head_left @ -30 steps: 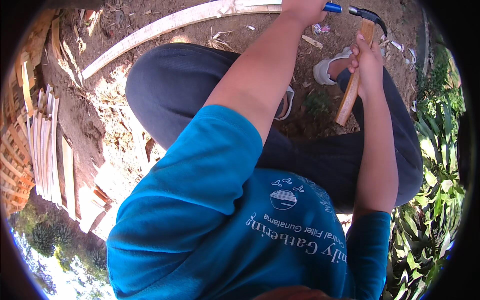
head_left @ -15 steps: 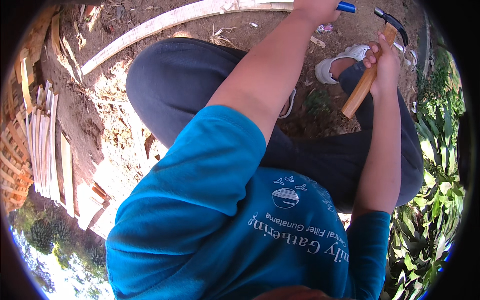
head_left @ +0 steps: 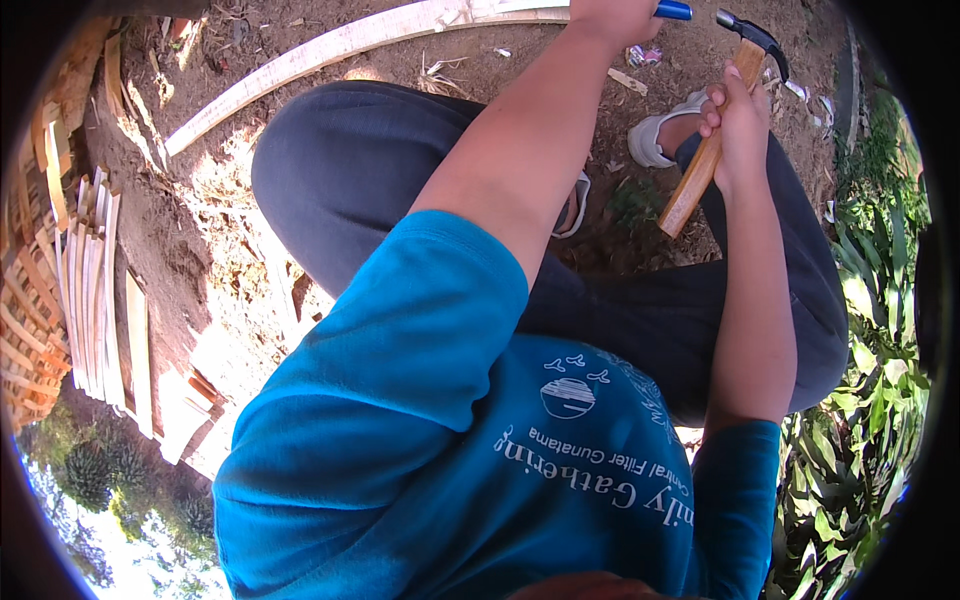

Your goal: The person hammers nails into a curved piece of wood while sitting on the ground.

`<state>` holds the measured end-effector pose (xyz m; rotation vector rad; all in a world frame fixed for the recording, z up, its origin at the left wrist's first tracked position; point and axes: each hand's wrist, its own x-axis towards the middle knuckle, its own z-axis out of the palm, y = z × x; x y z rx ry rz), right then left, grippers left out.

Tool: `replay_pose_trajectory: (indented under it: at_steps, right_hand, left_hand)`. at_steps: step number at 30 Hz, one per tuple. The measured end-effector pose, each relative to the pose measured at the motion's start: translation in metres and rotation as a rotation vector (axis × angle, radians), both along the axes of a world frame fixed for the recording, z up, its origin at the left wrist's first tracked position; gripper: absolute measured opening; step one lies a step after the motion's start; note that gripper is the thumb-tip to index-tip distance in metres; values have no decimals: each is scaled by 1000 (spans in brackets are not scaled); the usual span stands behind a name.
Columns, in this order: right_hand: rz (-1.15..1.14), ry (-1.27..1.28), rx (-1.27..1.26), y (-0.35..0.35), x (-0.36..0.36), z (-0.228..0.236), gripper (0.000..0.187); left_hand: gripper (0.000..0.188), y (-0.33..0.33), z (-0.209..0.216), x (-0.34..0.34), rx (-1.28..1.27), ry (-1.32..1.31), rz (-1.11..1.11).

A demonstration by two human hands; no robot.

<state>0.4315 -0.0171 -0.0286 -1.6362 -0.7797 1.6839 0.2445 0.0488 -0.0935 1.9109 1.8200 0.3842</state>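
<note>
At the top edge, my left hand (head_left: 618, 22) is closed around a blue-handled tool (head_left: 674, 10). The handle's end sticks out to the right of my fist, and the rest of the tool is hidden or out of frame. My right hand (head_left: 742, 125) grips the wooden handle of a claw hammer (head_left: 688, 192) partway along. The hammer's dark head is up and stands just right of the blue handle end, with a small gap between them. A long, curved pale strip of wood or bamboo (head_left: 330, 45) runs along the ground leftward from my left hand.
Bundled pale strips (head_left: 95, 290) lie at the left beside a woven slatted piece (head_left: 30, 330). My bent legs (head_left: 370, 180) and a white shoe (head_left: 650, 140) are below my hands. Leafy plants (head_left: 860, 330) line the right. Small scraps (head_left: 628, 82) dot the soil.
My right hand and the hammer have shifted left. My left hand and the blue-handled tool have also moved slightly left. Both grips stay the same.
</note>
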Motion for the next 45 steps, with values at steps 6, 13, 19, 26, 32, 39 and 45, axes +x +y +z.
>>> replay_pose_trajectory:
  at_steps: [6, 13, 19, 26, 32, 39, 45]
  right_hand:
    - [-48, -14, 27, -3, -5, -1, 18]
    - [3, -35, -4, -1, -1, -3, 19]
    - [-31, 33, 57, 8, 0, 4, 17]
    - [-190, 40, 100, 7, 5, 3, 18]
    - [-92, 30, 12, 2, 1, -3, 25]
    - [-93, 44, 53, 3, 2, -3, 22]
    - [-66, 39, 57, 3, -3, -4, 20]
  left_hand:
    - [16, -1, -4, -1, -9, 58, -49]
    - [16, -1, -2, -7, -29, 47, -36]
    - [16, 4, 9, 2, -28, 8, -32]
    - [17, 3, 8, 3, -28, -14, -48]
    - [18, 4, 1, -1, -13, -22, -37]
    - [18, 1, 4, -2, -7, 11, -25]
    - [18, 3, 4, -2, -51, 73, 1]
